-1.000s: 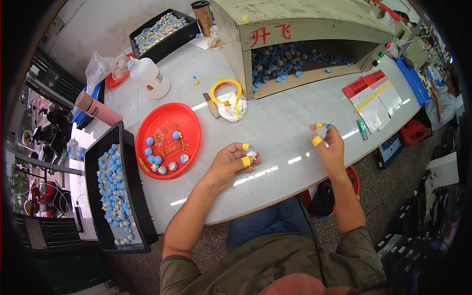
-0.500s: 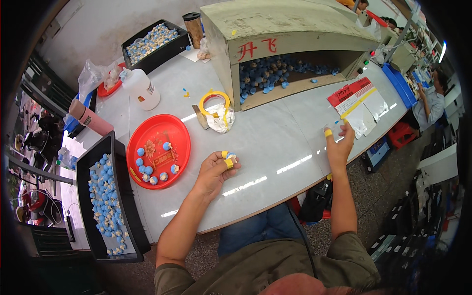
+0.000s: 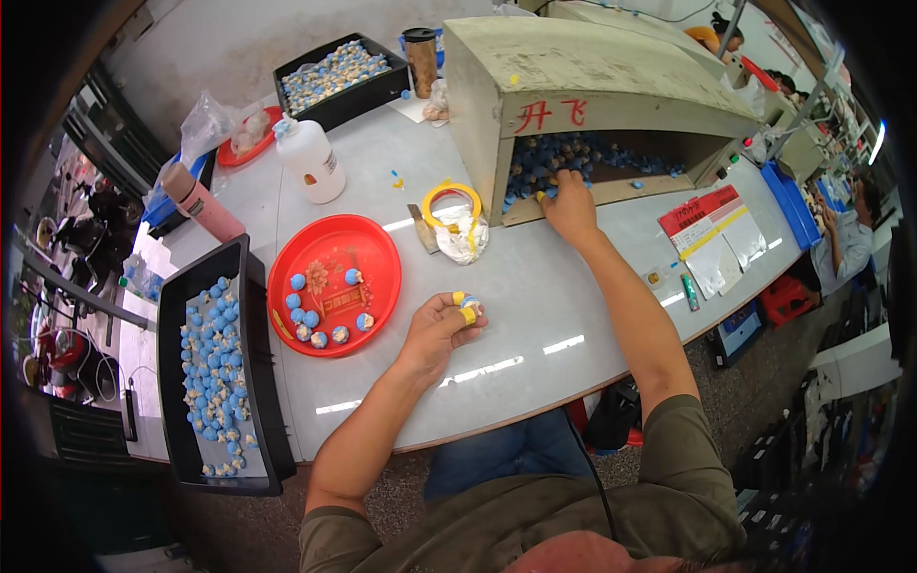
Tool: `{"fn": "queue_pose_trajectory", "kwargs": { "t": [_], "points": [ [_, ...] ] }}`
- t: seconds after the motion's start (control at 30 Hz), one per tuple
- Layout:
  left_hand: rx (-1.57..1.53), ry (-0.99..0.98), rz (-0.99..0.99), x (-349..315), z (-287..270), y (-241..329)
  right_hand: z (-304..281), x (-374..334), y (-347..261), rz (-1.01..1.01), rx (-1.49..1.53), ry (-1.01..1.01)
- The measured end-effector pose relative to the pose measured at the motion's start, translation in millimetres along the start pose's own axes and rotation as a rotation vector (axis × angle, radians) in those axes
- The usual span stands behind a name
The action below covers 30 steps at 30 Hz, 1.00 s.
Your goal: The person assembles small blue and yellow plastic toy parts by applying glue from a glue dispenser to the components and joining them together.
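Note:
My left hand (image 3: 441, 334), with yellow tape on its fingertips, is closed around a small blue-and-cream ball-like piece (image 3: 470, 304) above the grey tabletop. The fingers cover most of the piece. My right hand (image 3: 573, 202) is at the front opening of a beige metal box (image 3: 592, 72), by a heap of blue pieces (image 3: 540, 162). Its taped thumb stands apart from the fingers, though the fingertips are partly hidden among the pieces. Between my left hand and the black bin, a round red tray (image 3: 382, 258) carries several blue-and-cream pieces.
A black bin (image 3: 272, 411) of similar pieces stands left; another black bin (image 3: 373, 94) is at the back. A white bottle (image 3: 310, 164), pink flask (image 3: 205, 205), yellow tape roll (image 3: 478, 201) and brown tumbler (image 3: 420, 65) stand around. At right lie a red-topped sheet (image 3: 702, 215) and a green tube (image 3: 690, 292).
My right hand has moved left and away from me, from beside the red-topped sheet to the box opening. The left hand still holds its piece. The whole view has shifted slightly.

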<state>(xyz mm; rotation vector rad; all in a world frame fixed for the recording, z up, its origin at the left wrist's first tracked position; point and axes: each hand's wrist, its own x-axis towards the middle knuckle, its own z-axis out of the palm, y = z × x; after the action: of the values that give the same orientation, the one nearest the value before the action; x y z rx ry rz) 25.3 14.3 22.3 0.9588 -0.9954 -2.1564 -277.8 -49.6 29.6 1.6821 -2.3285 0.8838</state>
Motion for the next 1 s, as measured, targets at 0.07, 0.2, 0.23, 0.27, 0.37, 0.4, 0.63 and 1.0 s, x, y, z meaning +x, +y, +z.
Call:
{"fn": "queue_pose_trajectory", "kwargs": {
  "t": [0.07, 0.2, 0.23, 0.27, 0.37, 0.4, 0.63, 1.0],
  "points": [
    [-0.007, 0.010, 0.001, -2.7, 1.4, 2.3, 5.5, 1.4, 4.2, -0.024, 0.003, -0.002],
    [-0.012, 0.008, -0.009, -4.1, -2.3, 4.8, 1.7, -5.7, -0.9, -0.006, -0.017, 0.003],
    [-0.016, 0.008, -0.009, -3.3, -2.3, 4.8, -2.2, -8.0, -1.3, 0.019, -0.038, -0.002],
    [-0.013, 0.007, -0.007, -2.7, -2.1, 4.8, -4.8, -9.7, 0.0, 0.017, -0.040, -0.003],
    [-0.009, 0.007, -0.007, -2.3, -0.6, 5.4, -11.2, -14.7, 4.0, 0.055, -0.038, -0.014],
    [-0.010, 0.012, -0.009, -2.2, 0.1, 6.0, -11.4, -17.6, 5.3, 0.061, -0.016, 0.002],
    [-0.005, 0.022, -0.017, -2.4, 1.3, 5.6, -19.4, -34.1, 13.1, -0.055, -0.059, -0.055],
    [-0.116, 0.022, -0.030, 0.2, -6.8, 6.1, -23.0, -90.2, -74.0, -0.024, 0.994, -0.332]
  ]
}}
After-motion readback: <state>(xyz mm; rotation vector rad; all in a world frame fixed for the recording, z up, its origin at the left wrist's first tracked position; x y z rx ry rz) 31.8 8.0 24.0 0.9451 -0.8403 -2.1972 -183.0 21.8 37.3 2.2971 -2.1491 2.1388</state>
